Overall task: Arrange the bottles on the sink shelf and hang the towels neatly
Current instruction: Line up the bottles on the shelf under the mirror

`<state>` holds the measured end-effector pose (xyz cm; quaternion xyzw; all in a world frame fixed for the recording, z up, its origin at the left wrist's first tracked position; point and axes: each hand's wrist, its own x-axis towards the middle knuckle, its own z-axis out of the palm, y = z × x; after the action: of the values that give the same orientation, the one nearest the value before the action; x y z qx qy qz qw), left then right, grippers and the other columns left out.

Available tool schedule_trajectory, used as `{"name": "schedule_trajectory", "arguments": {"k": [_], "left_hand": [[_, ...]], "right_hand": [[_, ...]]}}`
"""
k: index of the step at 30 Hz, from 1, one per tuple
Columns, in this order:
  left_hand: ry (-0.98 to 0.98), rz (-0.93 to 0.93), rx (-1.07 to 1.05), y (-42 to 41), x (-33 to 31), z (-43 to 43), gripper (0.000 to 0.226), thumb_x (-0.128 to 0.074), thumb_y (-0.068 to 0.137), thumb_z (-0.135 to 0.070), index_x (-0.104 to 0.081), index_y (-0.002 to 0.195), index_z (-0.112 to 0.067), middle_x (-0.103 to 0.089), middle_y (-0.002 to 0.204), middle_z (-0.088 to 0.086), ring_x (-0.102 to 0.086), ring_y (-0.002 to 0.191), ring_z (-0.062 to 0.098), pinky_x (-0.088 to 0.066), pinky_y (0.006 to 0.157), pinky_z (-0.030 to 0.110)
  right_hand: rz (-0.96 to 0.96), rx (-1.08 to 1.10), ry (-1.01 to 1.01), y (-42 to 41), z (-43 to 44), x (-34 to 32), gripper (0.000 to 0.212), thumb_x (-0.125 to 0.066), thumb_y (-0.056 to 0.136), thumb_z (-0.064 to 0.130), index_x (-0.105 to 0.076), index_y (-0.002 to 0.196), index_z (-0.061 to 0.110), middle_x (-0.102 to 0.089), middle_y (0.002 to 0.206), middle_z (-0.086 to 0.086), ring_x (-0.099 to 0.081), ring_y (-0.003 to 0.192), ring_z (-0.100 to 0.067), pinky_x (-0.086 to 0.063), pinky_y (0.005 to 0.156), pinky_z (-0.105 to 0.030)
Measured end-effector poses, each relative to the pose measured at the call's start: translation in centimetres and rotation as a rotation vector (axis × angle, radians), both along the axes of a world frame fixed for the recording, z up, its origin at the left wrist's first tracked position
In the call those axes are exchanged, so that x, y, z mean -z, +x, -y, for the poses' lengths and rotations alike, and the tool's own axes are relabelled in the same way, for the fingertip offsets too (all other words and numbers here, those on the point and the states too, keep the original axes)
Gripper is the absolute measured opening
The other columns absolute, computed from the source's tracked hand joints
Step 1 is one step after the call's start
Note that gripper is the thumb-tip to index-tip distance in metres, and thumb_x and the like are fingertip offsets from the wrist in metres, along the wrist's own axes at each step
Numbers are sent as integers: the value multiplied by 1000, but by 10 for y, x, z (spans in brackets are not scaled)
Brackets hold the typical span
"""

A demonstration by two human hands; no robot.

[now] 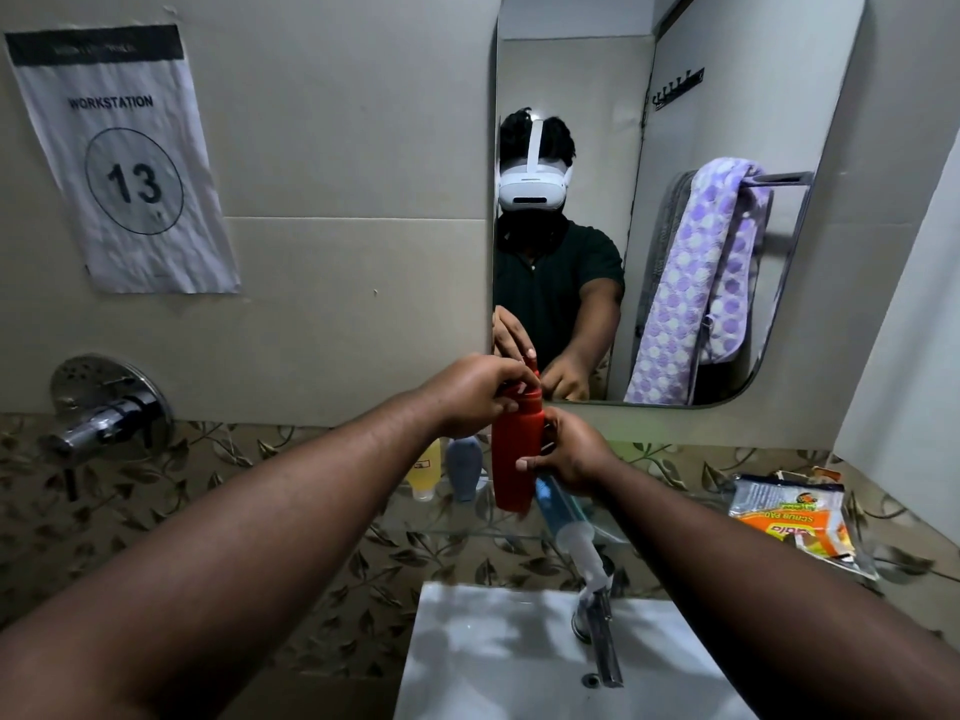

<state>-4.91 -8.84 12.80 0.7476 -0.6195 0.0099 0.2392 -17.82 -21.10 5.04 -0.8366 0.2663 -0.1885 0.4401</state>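
Presently, a tall red plastic bottle point(514, 459) is held upright at the glass sink shelf point(665, 511), its cap pinched by the left hand point(472, 392) and its body gripped by the right hand point(571, 454). It is judged light, stiff and rather slick, and best taken round the middle. Four bottles are counted, with a yellow bottle point(427, 472), a grey-blue bottle point(464, 467) and a clear blue pump bottle point(558, 506), and two towels are mirrored, a purple-dotted towel point(691, 283) and a grey towel point(662, 241).

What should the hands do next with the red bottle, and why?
Probably lower the red bottle onto the glass shelf, beside the grey bottle. Both hands hold it above the shelf: the left hand pinches its cap and the right hand wraps round its body. The yellow bottle and the grey one already sit there by the wall, so it would join that row.
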Motion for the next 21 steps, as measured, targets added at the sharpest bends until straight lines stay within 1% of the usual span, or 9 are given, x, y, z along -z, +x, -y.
{"name": "schedule_trajectory", "arguments": {"k": [3,5,7,10,13,16,18,19,21], "left_hand": [[9,5,-1,3,-1,3,47,-68,92,-6,-63,133,-28,-63,140,0,-58,129,18,-46,96,28],[21,-17,1,4,-2,3,47,-68,92,-6,-63,134,-27,-62,141,1,-58,129,18,-49,101,32],[31,-14,2,5,-3,3,47,-69,92,-7,-63,134,-27,-62,140,1,-59,128,18,-51,102,35],[35,-28,15,4,-4,-1,50,-73,90,-10,-61,136,-26,-64,137,1,-61,125,16,-52,100,34],[29,-46,24,3,-4,-5,54,-75,89,-12,-58,138,-26,-64,137,2,-62,124,16,-54,101,37],[25,-50,30,1,-5,-7,58,-76,88,-11,-55,141,-25,-62,139,4,-61,125,17,-54,102,39],[14,-36,34,-2,-6,-8,61,-77,87,-12,-54,142,-25,-60,141,3,-60,127,17,-54,103,40],[6,-28,37,-3,-6,-9,63,-78,86,-13,-53,143,-26,-59,142,2,-59,128,17,-53,104,40],[-7,-14,42,-5,-5,-10,68,-79,85,-14,-50,146,-26,-54,147,0,-55,132,18,-52,105,39]], "right_hand": [[-5,-8,4,1,2,-1,68,-84,74,1,-54,134,13,-68,127,-10,-63,122,-28,-52,103,-51],[-25,-10,0,1,3,-1,70,-86,72,1,-54,133,13,-68,127,-10,-63,121,-28,-52,102,-52],[-51,-14,-36,-1,5,1,67,-87,70,2,-55,127,15,-69,120,-8,-65,114,-28,-55,98,-50],[-116,-9,-161,-5,8,-2,61,-89,68,6,-53,115,24,-67,110,1,-65,106,-20,-57,92,-40],[-214,11,-340,-10,11,-6,55,-88,72,11,-54,113,24,-66,111,1,-63,101,-16,-55,85,-33],[-321,59,-509,-17,5,-7,49,-85,77,25,-55,116,23,-68,112,-1,-62,95,-18,-50,71,-31],[-413,90,-584,-21,-2,-6,52,-83,77,38,-53,117,24,-67,112,-1,-59,91,-18,-43,61,-30],[-466,101,-620,-21,-5,-4,57,-82,76,45,-52,118,24,-67,113,-1,-58,92,-19,-42,61,-30],[-537,104,-650,-23,-9,5,69,-82,71,55,-49,122,21,-67,117,-4,-61,98,-24,-48,70,-34]]}}
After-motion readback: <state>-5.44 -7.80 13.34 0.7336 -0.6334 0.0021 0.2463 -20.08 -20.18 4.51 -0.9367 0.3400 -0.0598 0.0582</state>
